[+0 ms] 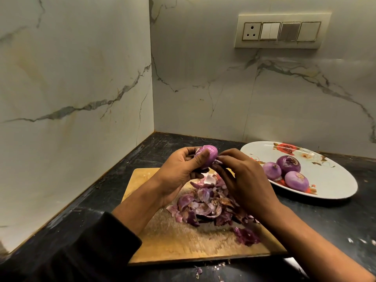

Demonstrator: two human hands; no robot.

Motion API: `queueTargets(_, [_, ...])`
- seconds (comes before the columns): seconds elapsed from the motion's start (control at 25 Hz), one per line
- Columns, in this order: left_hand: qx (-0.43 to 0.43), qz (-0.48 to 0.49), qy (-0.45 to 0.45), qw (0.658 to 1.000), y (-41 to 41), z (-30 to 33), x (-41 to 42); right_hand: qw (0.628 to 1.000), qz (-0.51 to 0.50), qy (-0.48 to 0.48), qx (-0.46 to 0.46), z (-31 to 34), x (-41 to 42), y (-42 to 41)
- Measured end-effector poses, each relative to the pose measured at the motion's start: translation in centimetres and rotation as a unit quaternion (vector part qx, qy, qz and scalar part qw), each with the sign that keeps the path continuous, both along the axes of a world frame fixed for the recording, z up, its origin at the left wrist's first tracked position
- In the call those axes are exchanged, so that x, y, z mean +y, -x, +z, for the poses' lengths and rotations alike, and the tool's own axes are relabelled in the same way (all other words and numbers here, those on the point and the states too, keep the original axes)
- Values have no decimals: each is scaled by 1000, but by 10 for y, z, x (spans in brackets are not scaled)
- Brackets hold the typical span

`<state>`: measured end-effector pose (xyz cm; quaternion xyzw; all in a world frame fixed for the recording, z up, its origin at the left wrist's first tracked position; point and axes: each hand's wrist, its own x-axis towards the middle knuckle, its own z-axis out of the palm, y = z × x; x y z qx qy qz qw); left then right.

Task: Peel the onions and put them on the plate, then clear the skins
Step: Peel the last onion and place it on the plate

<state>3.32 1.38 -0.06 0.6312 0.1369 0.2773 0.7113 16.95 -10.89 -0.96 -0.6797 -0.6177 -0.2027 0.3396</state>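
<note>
While cupped in the left hand (pixel 179 169) above the board (pixel 173 241), onion (pixel 206 157) pinched by right hand (pixel 244 180), plate (pixel 335 192) lying rightward, nearer that hand.

There are four onions: one onion (pixel 206 157) is in the grip of the left hand (pixel 179 171), and three peeled onions (pixel 289 164) lie on the plate to the right of the grip. There is one plate (pixel 329 180), one board (pixel 173 239) under the grip, and one heap of skins (pixel 209 204) just below it. Two hands are in view, the second is the right hand (pixel 244 180). On the wall there is one switch panel (pixel 281 31)
</note>
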Motion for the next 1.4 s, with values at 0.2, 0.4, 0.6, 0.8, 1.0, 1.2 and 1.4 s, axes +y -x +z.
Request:
queueTargets(0.2, [-9, -2, 12, 1000, -1, -3, 3, 997, -21, 29, -65, 4, -2, 3])
queueTargets(0.4, [-26, -4, 16, 1000, -1, -3, 6, 999, 17, 13, 32, 1, 0, 1])
queueTargets(0.6, [-21, 12, 62, 998, 0, -1, 9, 994, 26, 76, 78, -1, -1, -2])
queueTargets(0.8, [-21, 24, 27, 999, 1, -2, 9, 987, 21, 153, 41, -4, -2, 6])
queueTargets(1.0, [-35, 11, 40, 999, 1, -3, 6, 986, 28, 26, 164, -4, 0, -3])
queueTargets(1.2, [-19, -19, 38, 999, -1, -3, 1, 999, 25, 32, 30, -7, -2, -5])
queueTargets(1.4, [-28, 6, 31, 999, 2, -2, 3, 998, 58, 22, 8, -2, -2, -1])
